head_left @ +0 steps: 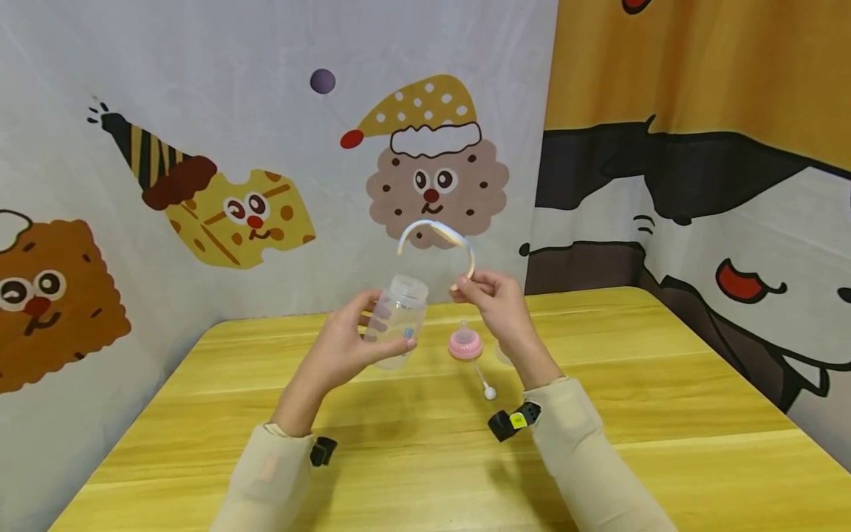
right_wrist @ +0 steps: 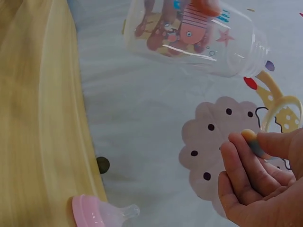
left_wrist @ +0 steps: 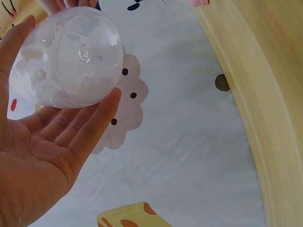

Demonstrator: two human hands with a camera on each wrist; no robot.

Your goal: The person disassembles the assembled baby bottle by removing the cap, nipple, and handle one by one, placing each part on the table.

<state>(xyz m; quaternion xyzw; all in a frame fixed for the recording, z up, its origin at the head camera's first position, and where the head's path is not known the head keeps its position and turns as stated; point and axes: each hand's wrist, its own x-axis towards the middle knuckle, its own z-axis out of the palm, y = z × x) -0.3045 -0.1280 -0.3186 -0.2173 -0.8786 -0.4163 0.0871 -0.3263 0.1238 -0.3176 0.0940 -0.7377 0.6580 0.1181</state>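
My left hand (head_left: 346, 336) grips a clear baby bottle (head_left: 397, 325), uncapped and slightly tilted, above the table. The bottle's round base (left_wrist: 85, 54) faces the left wrist camera; a printed fish and starfish show in the right wrist view. Between thumb and fingers, my right hand (head_left: 495, 303) pinches one end of a curved cream-coloured piece (head_left: 442, 230), perhaps a bottle handle. It arches above the bottle's open mouth, apart from it in the head view. Below, on the table, sits a pink collar (head_left: 465, 346) with a clear teat and a straw ending in a white ball (head_left: 490, 393).
Partly hidden behind my right wrist is a clear object (head_left: 504, 356), perhaps a cap. The yellow wood-grain table (head_left: 399, 458) reaches back to a wall covering (head_left: 266, 96) printed with cartoon figures. Each wrist wears a black camera strap.
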